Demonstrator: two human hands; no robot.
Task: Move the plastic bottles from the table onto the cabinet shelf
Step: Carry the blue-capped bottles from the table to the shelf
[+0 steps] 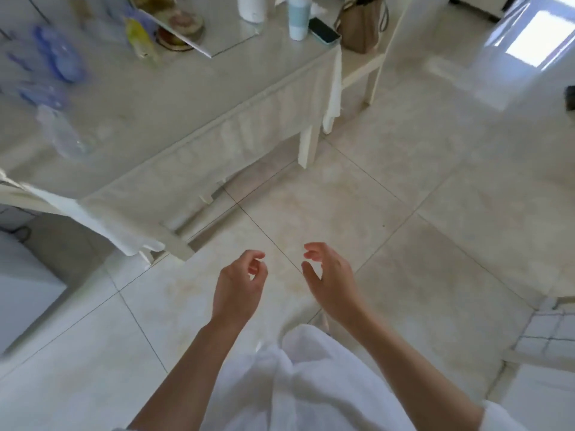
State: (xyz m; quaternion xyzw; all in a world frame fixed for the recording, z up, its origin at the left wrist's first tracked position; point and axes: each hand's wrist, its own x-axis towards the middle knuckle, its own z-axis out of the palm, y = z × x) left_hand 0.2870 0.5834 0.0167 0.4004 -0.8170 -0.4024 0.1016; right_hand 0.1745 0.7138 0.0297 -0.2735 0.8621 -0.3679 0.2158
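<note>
Bottles [59,132] well apart from empty hands [239,287]

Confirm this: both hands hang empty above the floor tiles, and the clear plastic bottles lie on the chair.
Not quite. In the head view the left hand and right hand are empty over the floor, but the clear plastic bottles lie on the table, not the chair.

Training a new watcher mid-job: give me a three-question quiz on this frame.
1. True or false: the left hand holds a bottle.
2. The phone lies: A) on the floor B) at the table corner beside the tall white-and-teal bottle.
3. What blurred items lie at the table's left end?

Key: 1 false; the right hand holds nothing either. 2 B. 3 Clear plastic bottles.
</note>
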